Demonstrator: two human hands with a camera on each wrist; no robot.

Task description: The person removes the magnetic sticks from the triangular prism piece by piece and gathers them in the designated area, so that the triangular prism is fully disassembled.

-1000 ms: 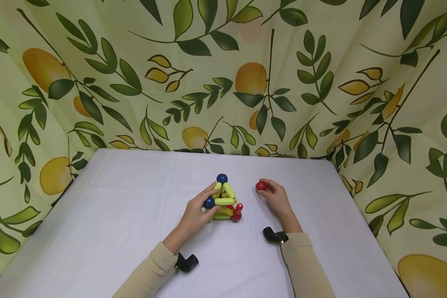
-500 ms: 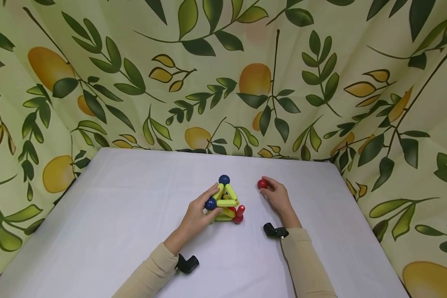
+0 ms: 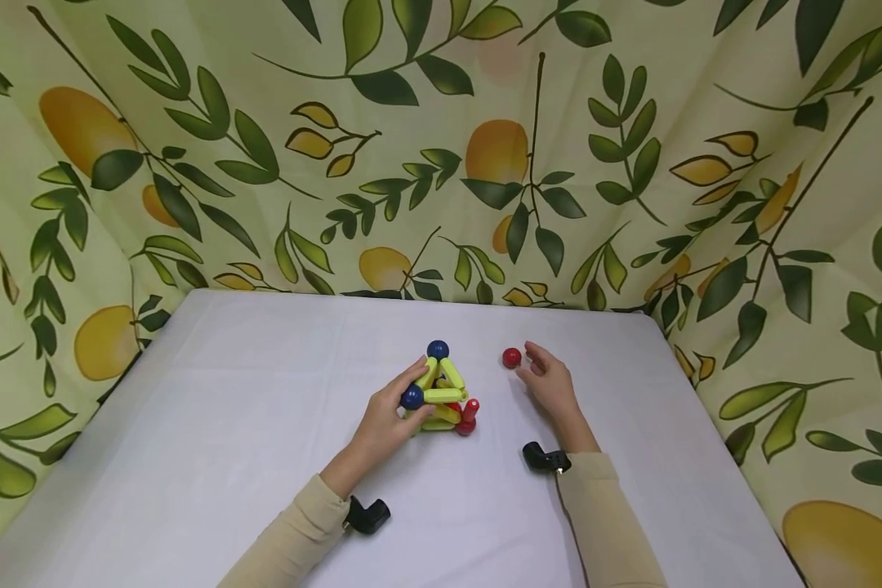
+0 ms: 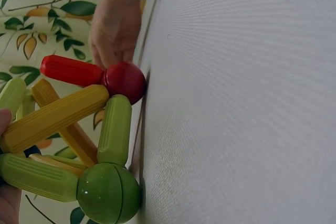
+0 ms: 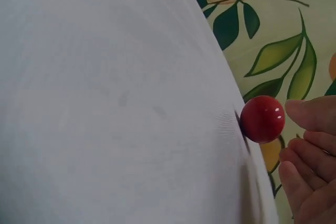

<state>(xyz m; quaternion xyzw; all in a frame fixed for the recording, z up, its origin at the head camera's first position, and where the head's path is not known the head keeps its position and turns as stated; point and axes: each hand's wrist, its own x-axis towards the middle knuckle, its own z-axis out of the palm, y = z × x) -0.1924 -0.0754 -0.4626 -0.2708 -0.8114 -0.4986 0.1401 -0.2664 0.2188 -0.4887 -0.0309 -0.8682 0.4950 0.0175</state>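
Note:
My left hand (image 3: 382, 416) grips a magnetic rod-and-ball structure (image 3: 441, 395) near its front blue ball (image 3: 412, 397), thumb and fingers on either side. Yellow and lime rods make up most of it. One blue ball (image 3: 438, 349) tops it, and a green ball (image 4: 107, 192) sits low in the left wrist view. At its right corner a red rod (image 3: 472, 409) stands up from a red ball (image 3: 466, 426). A loose red ball (image 3: 511, 358) rests on the table, just left of my right hand (image 3: 551, 388). That hand's fingers are apart from the ball and hold nothing.
A white cloth covers the table (image 3: 228, 425). Behind it and at both sides hangs a curtain (image 3: 412, 196) printed with leaves and fruit. Each wrist wears a black camera (image 3: 368, 516).
My right hand has let go of the loose red ball and drawn slightly right of it. The left hand keeps its grip on the structure. The head view has shifted a little.

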